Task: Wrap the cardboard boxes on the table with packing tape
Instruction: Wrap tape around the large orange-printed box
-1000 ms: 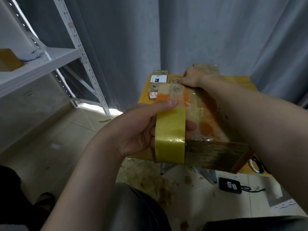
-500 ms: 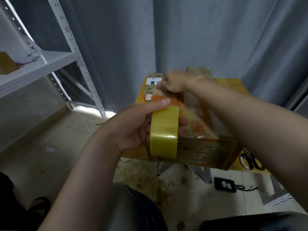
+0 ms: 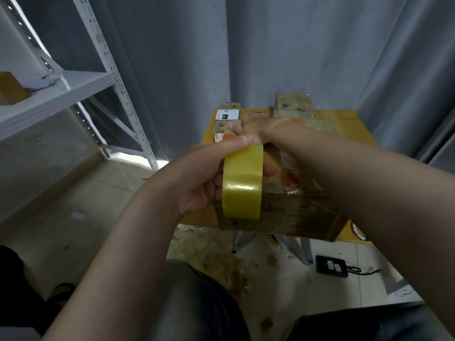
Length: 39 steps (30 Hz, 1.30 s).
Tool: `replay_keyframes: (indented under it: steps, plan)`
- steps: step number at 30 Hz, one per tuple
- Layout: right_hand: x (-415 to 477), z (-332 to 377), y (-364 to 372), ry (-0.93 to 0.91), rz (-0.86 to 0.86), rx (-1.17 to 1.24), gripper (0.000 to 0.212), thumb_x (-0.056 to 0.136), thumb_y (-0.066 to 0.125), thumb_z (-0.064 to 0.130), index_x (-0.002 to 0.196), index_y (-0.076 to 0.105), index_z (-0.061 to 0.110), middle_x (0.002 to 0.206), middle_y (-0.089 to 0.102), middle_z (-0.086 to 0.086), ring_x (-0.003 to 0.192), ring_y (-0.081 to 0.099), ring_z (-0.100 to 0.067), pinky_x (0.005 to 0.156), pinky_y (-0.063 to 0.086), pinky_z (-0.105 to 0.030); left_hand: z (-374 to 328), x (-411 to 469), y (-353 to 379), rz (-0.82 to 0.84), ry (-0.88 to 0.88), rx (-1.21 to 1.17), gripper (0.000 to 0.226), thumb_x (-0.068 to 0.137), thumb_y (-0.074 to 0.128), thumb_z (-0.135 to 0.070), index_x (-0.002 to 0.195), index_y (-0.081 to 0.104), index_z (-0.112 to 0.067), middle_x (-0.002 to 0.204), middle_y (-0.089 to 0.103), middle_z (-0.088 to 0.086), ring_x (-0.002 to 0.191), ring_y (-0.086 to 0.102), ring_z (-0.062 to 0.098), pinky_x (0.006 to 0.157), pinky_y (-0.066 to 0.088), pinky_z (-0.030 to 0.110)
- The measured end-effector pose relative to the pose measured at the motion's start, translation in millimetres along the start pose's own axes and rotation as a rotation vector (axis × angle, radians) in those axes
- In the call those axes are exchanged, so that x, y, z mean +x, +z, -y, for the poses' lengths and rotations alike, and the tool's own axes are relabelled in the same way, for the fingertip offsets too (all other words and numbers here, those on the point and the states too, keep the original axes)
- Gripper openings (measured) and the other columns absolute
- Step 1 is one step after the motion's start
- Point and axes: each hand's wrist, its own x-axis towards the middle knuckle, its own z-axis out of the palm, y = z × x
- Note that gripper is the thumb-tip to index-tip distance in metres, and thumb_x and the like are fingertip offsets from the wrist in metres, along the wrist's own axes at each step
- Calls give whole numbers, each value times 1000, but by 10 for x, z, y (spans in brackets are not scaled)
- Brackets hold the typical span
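Box [image 3: 295,215]: it sits at the near edge of the tabletop [image 3: 349,116], toward the left. Its top and near face are covered in glossy tape, with orange print showing through.

Roll [image 3: 242,183]: you hold it on edge at the box's near left corner. Whether it touches the box cannot be told.

Left hand [image 3: 197,178]: it grips the roll. Your thumb lies along the top of the roll and your fingers pass through its core, with fingertips [image 3: 269,171] showing on the right side.

Right hand [image 3: 251,126]: your arm crosses over the box top and this hand rests at the far end, back upward. Your left thumb and the roll hide the fingers, so whether they press flat or pinch anything cannot be told.

Other items on the tabletop:
- A labelled box [image 3: 227,114] stands at the far left corner.
- A taped box [image 3: 293,104] stands at the far edge, just beyond your right hand.

Surroundings:
- Tape scraps [image 3: 216,257] litter the floor [image 3: 73,193] under the near edge.
- A black device [image 3: 331,265] with a cable lies on the floor to the right.
- A shelf [image 3: 61,94] stands at left.
- A grey curtain [image 3: 270,45] hangs behind.
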Motion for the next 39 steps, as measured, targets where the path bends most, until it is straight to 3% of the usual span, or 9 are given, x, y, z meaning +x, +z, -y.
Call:
replay_keyframes:
  steps: [4, 8, 12, 14, 17, 31, 35, 39]
  plan:
    - [13, -12, 28, 6, 3, -4, 83, 103, 15, 69, 163, 23, 13, 169, 26, -12, 155, 26, -33, 123, 22, -53, 95, -104, 26, -19, -57, 29, 36, 79, 73, -42, 91, 85, -10, 103, 79, 18, 83, 79, 24, 75, 66, 37]
    - [4, -9, 32, 30, -6, -32, 84, 102, 12, 71, 165, 20, 16, 171, 22, -8, 157, 21, -30, 125, 16, -56, 229, -277, 47, -4, -96, 26, 35, 79, 72, -41, 88, 85, -9, 96, 80, 16, 78, 79, 21, 66, 63, 31]
    - [-10, -7, 36, 38, -9, -33, 84, 102, 12, 71, 165, 19, 16, 171, 22, -8, 157, 21, -32, 125, 14, -58, 326, -325, 97, -64, -106, 31, 36, 92, 69, -34, 114, 68, -5, 95, 79, 19, 79, 79, 25, 68, 64, 34]
    - [-5, -8, 53, 39, 4, -31, 84, 101, 10, 72, 166, 16, 18, 172, 19, -6, 158, 17, -32, 125, 10, -60, 347, -329, 117, -60, -107, 49, 31, 99, 65, -33, 117, 66, -8, 96, 80, 18, 82, 79, 25, 73, 65, 36]
    - [21, -16, 68, 42, 7, -10, 83, 102, 9, 71, 166, 13, 18, 173, 16, -6, 159, 14, -30, 126, 9, -60, 426, -358, 135, -32, -128, 28, 24, 102, 63, -31, 117, 66, -11, 95, 79, 19, 80, 79, 26, 68, 64, 34]
    - [38, -29, 89, 25, -5, -1, 83, 102, 8, 71, 166, 15, 20, 172, 19, -8, 158, 18, -31, 125, 11, -61, 1136, -154, -16, -47, -213, 77, 32, 102, 64, -34, 111, 72, -5, 98, 78, 23, 84, 79, 32, 67, 61, 34]
    - [-3, -16, 104, 36, -19, -19, 81, 101, 7, 73, 166, 16, 24, 172, 19, -6, 159, 15, -30, 124, 3, -67, 1241, -40, -13, -72, -194, 57, 31, 103, 63, -36, 117, 68, -9, 100, 79, 21, 89, 79, 32, 68, 62, 34]
    - [-215, 92, 42, 143, -168, -211, 86, 98, 12, 78, 165, 18, 25, 167, 27, -11, 157, 15, -34, 118, -3, -75, 1268, 6, -8, -108, -173, 154, 38, 100, 63, -48, 116, 71, -15, 100, 80, 14, 91, 79, 29, 75, 64, 39]
